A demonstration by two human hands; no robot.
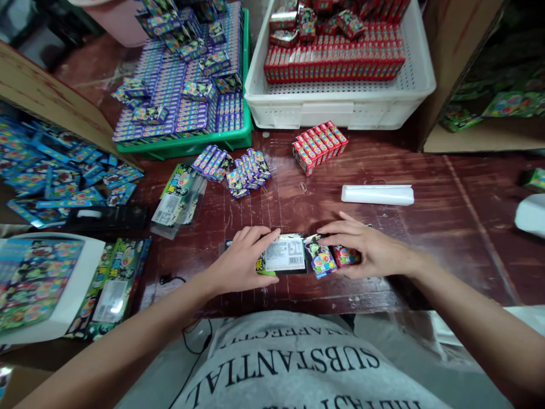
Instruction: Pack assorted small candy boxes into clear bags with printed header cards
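Observation:
Near the table's front edge, my left hand (247, 258) grips a flat dark package (285, 253) with a white label and barcode, its thumb and fingers on the left part. My right hand (361, 247) is closed around small boxes at the package's right end. A purple box (319, 257) tilts between the package and my right fingers, and a red box (346, 255) lies beside it, partly under the fingers. Behind my hands, small purple boxes (249, 172) lie in loose groups, and a row of red boxes (319, 145) stands to their right.
A green tray (187, 146) of purple boxes and a white basket (340, 111) of red boxes stand at the back. A white roll (377, 194) lies right of centre. Cartons flank both sides. Wrapped packages (176, 196) lie on the left.

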